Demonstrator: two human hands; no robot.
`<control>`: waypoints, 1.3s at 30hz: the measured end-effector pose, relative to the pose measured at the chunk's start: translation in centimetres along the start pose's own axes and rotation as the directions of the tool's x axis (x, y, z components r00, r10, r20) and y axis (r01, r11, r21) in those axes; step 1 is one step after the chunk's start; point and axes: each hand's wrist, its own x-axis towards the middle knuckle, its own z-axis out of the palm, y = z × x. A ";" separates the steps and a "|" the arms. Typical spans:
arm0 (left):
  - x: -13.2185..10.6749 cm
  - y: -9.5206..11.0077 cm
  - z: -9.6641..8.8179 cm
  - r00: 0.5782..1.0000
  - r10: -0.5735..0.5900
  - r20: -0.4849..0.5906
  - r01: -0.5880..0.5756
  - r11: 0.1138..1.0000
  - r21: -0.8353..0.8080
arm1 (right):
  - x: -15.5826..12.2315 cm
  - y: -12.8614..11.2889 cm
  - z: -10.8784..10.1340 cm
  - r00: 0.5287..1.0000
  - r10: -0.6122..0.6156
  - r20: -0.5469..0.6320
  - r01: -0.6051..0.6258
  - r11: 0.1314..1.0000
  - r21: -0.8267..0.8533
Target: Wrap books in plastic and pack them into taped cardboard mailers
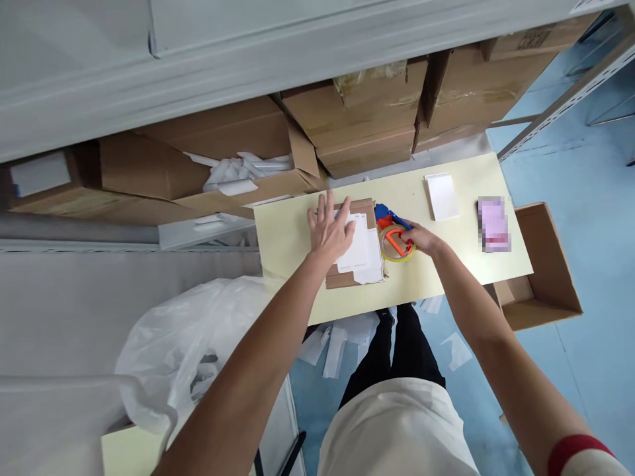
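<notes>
One splayed left hand (328, 233) tops a flat brown cardboard parcel (342, 280) on the cream counter (476, 264); beside it, the right hand (421, 237) grips a blue-and-orange tape dispenser (389, 233). Weak pressure risks parcel slip.

You're at a packing spot, stockroom or warehouse type.
Your pale-yellow table (292, 264) carries a flat cardboard parcel (342, 280) with white paper on top, plus a blue-and-orange tape dispenser (384, 215). Ahead of you, taped brown cartons (367, 112) sit below a white shelf (248, 73); one open carton (153, 162) holds white items, can't tell what. Slotted metal post (570, 97) on your right. Open box (550, 254) beside the table. Paper scraps (335, 350) on the blue floor (600, 218) near your feet, big translucent plastic bag (169, 330) to your left.
</notes>
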 end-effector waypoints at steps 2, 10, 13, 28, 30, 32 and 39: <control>1.4 0.0 0.0 0.997 0.062 0.035 -0.063 0.998 0.012 | 1.1 -0.8 -0.4 0.996 0.050 0.076 -0.045 0.997 -0.066; 1.9 0.2 0.6 0.997 -0.031 0.077 0.028 0.999 0.038 | -1.1 0.3 -1.5 0.993 0.047 0.109 -0.033 0.991 -0.131; 1.8 0.2 0.6 0.997 -0.043 0.066 0.040 0.998 0.043 | -4.9 2.6 -2.1 0.997 0.071 0.036 -0.063 0.980 -0.188; -0.3 -0.9 0.0 0.877 -0.468 0.104 0.474 0.880 -0.033 | -9.6 9.2 3.5 0.981 0.029 -0.192 -0.026 1.000 0.018; -1.7 -1.3 -0.1 0.832 -0.534 0.148 0.543 0.839 -0.026 | -7.0 6.4 2.5 0.982 0.013 -0.190 -0.012 1.000 0.004; -2.8 -1.3 0.0 0.873 -0.472 0.126 0.475 0.880 0.004 | -4.2 3.4 1.5 0.991 0.013 -0.136 -0.017 0.999 -0.033; -2.2 0.5 0.8 0.988 0.102 0.118 -0.104 0.995 0.010 | 0.4 -1.8 0.1 0.985 0.168 0.049 -0.149 0.954 -0.260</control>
